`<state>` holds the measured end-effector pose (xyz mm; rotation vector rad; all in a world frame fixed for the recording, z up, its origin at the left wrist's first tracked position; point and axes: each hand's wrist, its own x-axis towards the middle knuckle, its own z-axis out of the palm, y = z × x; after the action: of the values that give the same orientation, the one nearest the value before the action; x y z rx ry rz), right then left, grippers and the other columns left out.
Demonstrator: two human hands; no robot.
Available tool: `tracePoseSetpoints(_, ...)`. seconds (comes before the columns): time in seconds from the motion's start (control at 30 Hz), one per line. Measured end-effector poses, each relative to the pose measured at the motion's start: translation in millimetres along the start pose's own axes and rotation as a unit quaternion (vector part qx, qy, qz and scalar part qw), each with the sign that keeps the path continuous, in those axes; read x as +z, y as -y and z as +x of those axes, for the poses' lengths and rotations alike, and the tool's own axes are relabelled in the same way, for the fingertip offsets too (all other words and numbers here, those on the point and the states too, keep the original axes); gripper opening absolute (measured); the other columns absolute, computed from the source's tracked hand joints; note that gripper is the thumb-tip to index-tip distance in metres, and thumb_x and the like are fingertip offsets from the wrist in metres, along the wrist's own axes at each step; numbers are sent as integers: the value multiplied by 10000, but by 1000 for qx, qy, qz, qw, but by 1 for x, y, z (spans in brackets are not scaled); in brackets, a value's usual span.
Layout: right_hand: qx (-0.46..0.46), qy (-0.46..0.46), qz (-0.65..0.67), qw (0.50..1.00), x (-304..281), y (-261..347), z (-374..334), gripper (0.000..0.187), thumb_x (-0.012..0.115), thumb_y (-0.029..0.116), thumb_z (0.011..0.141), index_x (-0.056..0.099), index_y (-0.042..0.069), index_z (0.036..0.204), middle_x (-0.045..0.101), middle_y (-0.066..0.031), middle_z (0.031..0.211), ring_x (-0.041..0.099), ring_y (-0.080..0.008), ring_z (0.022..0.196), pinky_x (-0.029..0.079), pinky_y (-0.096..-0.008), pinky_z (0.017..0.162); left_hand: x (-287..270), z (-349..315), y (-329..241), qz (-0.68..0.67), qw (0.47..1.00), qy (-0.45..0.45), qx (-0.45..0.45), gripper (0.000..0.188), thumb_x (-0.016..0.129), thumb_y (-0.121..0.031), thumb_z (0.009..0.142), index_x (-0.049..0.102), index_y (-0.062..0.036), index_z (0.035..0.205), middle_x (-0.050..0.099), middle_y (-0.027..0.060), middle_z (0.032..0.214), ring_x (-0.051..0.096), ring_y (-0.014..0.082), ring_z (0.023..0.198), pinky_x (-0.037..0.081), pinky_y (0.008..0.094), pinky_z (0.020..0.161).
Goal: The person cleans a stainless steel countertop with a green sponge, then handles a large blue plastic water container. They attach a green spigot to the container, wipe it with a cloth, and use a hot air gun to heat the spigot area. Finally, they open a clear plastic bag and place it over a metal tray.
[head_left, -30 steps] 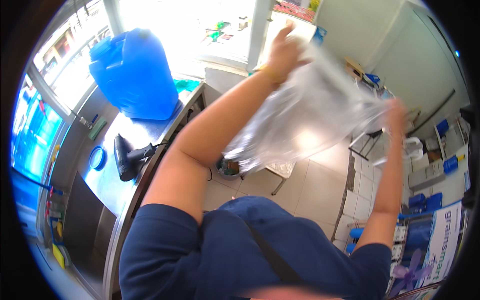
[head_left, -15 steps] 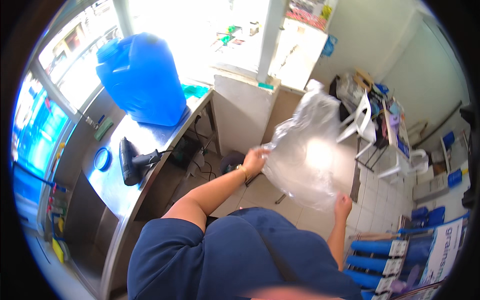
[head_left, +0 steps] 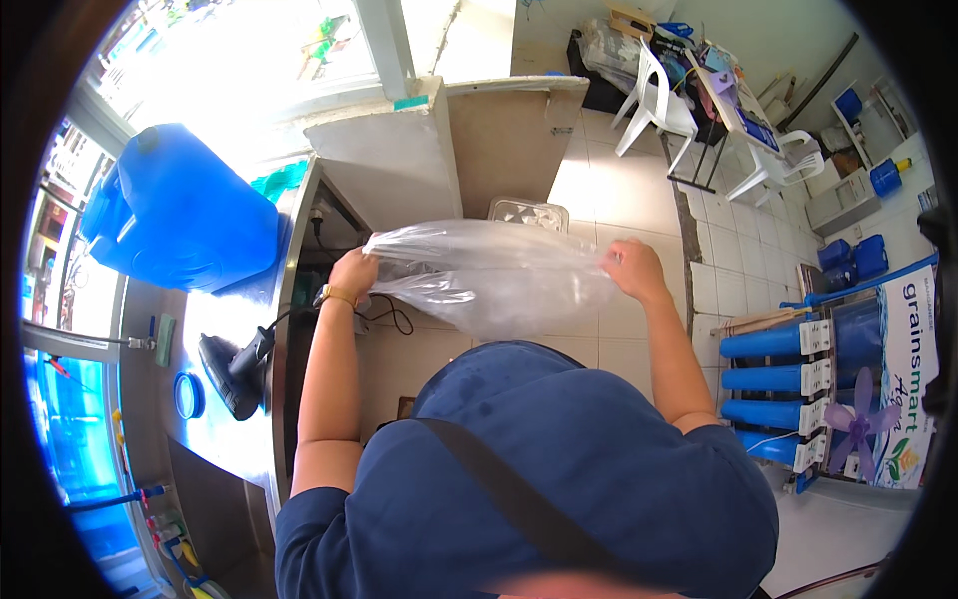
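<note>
A large clear plastic bag (head_left: 489,275) is stretched sideways in front of my body, above the tiled floor. My left hand (head_left: 354,274) is closed on its left edge, with a gold-toned watch at the wrist. At the other end, my right hand (head_left: 635,268) pinches the bag's right edge. The plastic billows between the two hands, and the floor shows through it. Nearest to my left forearm is the steel counter, where a black heat gun (head_left: 235,371) lies with its cord hanging over the edge.
A big blue water jug (head_left: 185,215) and a round blue cap (head_left: 188,395) sit on the steel counter (head_left: 215,439). A low partition (head_left: 384,165) stands ahead. White chairs (head_left: 659,105) and a cluttered table (head_left: 733,95) are far right; blue filter housings (head_left: 763,379) stand near right.
My view has turned right. The bag, hanging loosely out ahead before, is now pulled level and wide between my hands, closer to my body. Both hands keep their hold.
</note>
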<state>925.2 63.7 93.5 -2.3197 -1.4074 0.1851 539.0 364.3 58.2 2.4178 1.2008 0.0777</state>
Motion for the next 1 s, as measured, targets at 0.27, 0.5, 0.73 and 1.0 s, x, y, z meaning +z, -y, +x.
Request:
tracePoseSetpoints(0.27,304,94,719,618,104,-66,110,183,547,138,991,561,7,1118,649,-174,992,670,-326,889,608,-431,763,-16,-7,-10,-531,801,147,-236,405,478,-394,1013,628,-37,1133,669,122,858,664,234,689,590,383,580)
tracePoseSetpoints(0.5,-161,-202,724,640,-130,33,172,319,586,204,955,559,44,1230,631,-101,968,629,-210,870,511,-322,686,-153,-23,-72,-550,729,-383,144,249,498,-182,1009,637,-13,1127,687,102,1006,655,200,908,548,295,774)
tracePoseSetpoints(0.73,-30,-119,79,989,-30,37,28,649,753,441,865,552,200,1434,533,-49,724,516,-186,636,460,-343,610,-10,-53,-53,-603,756,-231,-108,314,581,-207,1019,647,-10,1255,656,100,1232,632,168,1078,522,268,883)
tracePoseSetpoints(1.0,-84,-81,164,980,-13,19,24,330,829,254,812,643,83,1024,520,-14,693,518,-138,630,455,-311,619,-24,-50,-18,-730,675,-110,15,206,568,-149,1026,595,-55,1208,656,68,1148,654,167,1000,531,314,912)
